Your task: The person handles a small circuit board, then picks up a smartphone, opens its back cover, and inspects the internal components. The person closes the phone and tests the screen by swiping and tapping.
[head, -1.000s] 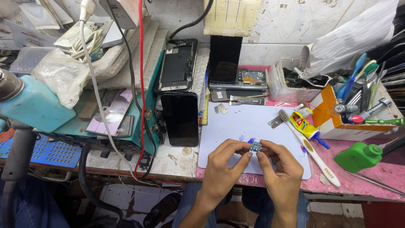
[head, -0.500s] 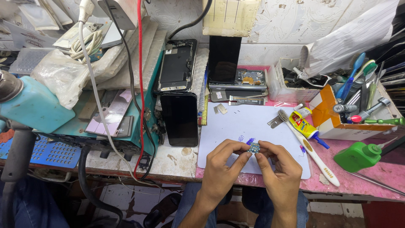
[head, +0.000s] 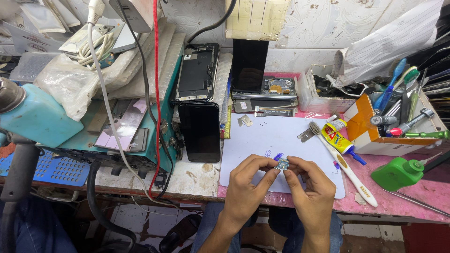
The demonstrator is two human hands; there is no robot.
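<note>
White mat [head: 281, 136] under unmoved hands: left grip [head: 251, 180], right grip [head: 309, 180] still pinching small chip [head: 282, 164].

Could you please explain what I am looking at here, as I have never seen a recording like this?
The picture comes from a camera worn on a person's head, looking down at a crowded repair bench. No machine is at work: the left hand and right hand are the person's own, and together they pinch a small square electronic part over a white mat. On the bench lie a dark phone, an opened phone, a white toothbrush, a yellow glue tube, a green bottle and an orange box of tools. At left stands a teal apparatus.
</note>
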